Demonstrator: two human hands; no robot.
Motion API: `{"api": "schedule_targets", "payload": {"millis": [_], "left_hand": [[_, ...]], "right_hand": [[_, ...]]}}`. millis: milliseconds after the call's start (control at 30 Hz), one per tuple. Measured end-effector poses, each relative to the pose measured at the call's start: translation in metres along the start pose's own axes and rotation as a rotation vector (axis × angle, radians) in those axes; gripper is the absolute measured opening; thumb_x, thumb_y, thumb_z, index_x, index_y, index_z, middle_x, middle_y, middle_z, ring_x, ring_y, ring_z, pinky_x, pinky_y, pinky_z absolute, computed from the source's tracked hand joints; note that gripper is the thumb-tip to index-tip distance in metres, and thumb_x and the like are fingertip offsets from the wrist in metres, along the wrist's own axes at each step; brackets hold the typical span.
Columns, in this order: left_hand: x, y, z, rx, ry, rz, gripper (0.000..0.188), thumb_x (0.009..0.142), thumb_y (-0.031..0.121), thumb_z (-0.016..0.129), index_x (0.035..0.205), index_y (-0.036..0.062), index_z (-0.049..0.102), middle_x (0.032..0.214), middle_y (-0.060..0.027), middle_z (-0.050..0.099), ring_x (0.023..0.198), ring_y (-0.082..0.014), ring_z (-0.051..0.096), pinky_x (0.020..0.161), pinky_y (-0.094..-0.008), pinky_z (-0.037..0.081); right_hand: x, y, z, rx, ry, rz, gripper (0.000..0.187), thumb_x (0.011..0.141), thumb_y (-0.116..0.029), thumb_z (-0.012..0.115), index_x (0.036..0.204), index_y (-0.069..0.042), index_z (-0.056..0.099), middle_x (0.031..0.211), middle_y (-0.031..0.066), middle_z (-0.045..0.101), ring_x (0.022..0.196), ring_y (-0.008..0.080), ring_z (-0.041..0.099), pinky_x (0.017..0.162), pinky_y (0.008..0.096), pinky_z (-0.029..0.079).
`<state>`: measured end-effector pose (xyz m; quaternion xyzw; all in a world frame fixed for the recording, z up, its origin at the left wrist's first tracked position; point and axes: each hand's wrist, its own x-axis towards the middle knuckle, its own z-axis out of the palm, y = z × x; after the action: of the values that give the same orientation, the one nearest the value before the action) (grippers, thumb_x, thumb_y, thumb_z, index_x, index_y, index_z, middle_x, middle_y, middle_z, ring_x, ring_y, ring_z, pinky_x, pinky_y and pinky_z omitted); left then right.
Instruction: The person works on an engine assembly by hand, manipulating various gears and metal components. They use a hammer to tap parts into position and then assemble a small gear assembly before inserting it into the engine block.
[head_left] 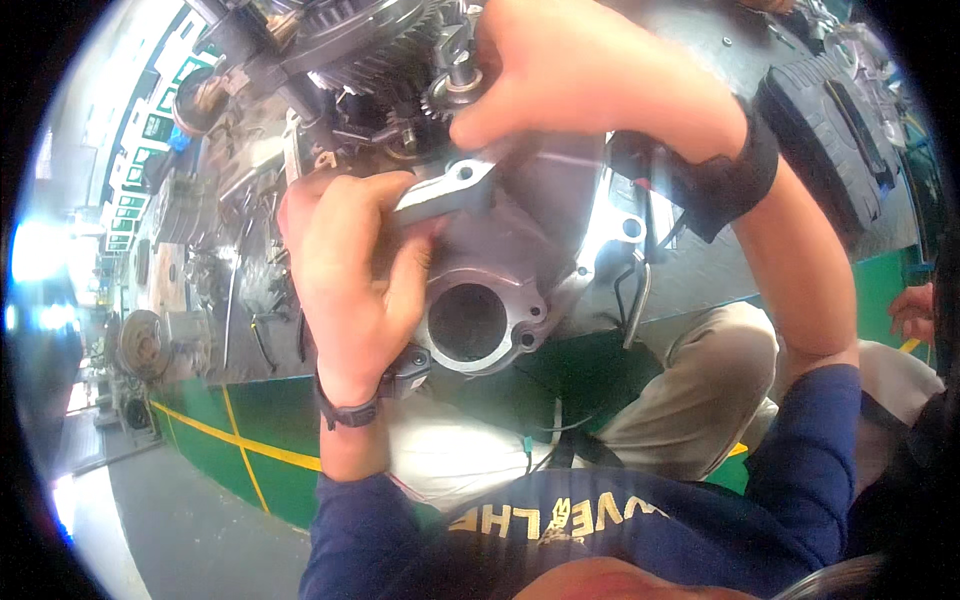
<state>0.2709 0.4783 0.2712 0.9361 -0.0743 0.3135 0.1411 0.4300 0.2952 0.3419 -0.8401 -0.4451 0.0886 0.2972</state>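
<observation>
A grey cast-metal gearbox housing [530,215] stands in front of me, with a round flanged opening [487,358] facing me. My left hand [350,265] is closed around a light metal lug [445,190] on the housing's left rim, its thumb bent below it. Above and to the right, my right hand [570,75] is closed at a short metal shaft piece with a small toothed gear [455,90]. The thumb lies beside this piece; the other fingertips are mostly hidden. Large toothed gears [365,55] sit just left of that hand, at the far side of the housing.
Loose metal parts and rods [230,290] lie on the grey workbench [690,270] at the left. A dark backpack-like bag [820,140] rests at the right. Another person's hand [912,313] shows at the right edge. Below is a green floor [215,440] with yellow lines.
</observation>
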Motion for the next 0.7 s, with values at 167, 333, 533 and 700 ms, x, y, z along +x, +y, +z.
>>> {"api": "schedule_targets", "payload": {"millis": [167, 333, 533, 700], "left_hand": [[-0.005, 0.006, -0.006, -0.002, -0.033, -0.022, 0.034, 0.073, -0.002, 0.078, 0.105, 0.0005, 0.068, 0.097, -0.0135, 0.066, 0.095, -0.0341, 0.057, 0.088, -0.0401, 0.045], [-0.009, -0.001, -0.001, -0.042, 0.023, 0.031, 0.034, 0.072, 0.001, 0.078, 0.104, 0.0038, 0.068, 0.094, -0.0114, 0.066, 0.096, -0.0345, 0.057, 0.088, -0.0418, 0.043], [-0.015, -0.006, -0.002, -0.068, 0.064, 0.037, 0.033, 0.072, 0.005, 0.078, 0.103, 0.0075, 0.069, 0.092, -0.0086, 0.066, 0.096, -0.0344, 0.057, 0.091, -0.0444, 0.041], [-0.014, -0.004, -0.002, -0.055, 0.027, 0.013, 0.033, 0.074, 0.008, 0.078, 0.105, 0.0078, 0.069, 0.095, -0.008, 0.067, 0.099, -0.0341, 0.057, 0.094, -0.0451, 0.04]], "right_hand": [[0.001, 0.01, 0.017, 0.052, 0.166, -0.177, 0.041, 0.07, -0.034, 0.078, 0.087, 0.003, 0.073, 0.079, 0.0271, 0.07, 0.078, 0.0408, 0.072, 0.075, 0.0442, 0.058], [0.01, 0.014, 0.031, 0.098, 0.251, -0.231, 0.042, 0.069, -0.034, 0.078, 0.081, 0.005, 0.071, 0.074, 0.0271, 0.068, 0.074, 0.0401, 0.071, 0.073, 0.0434, 0.058], [0.007, 0.005, 0.04, 0.03, 0.249, -0.136, 0.044, 0.071, -0.038, 0.077, 0.073, 0.006, 0.07, 0.067, 0.0268, 0.065, 0.067, 0.0401, 0.07, 0.072, 0.043, 0.058], [0.002, -0.006, 0.028, -0.053, 0.185, -0.012, 0.044, 0.07, -0.037, 0.078, 0.074, 0.006, 0.071, 0.068, 0.0262, 0.066, 0.065, 0.0388, 0.07, 0.069, 0.0431, 0.057]]}}
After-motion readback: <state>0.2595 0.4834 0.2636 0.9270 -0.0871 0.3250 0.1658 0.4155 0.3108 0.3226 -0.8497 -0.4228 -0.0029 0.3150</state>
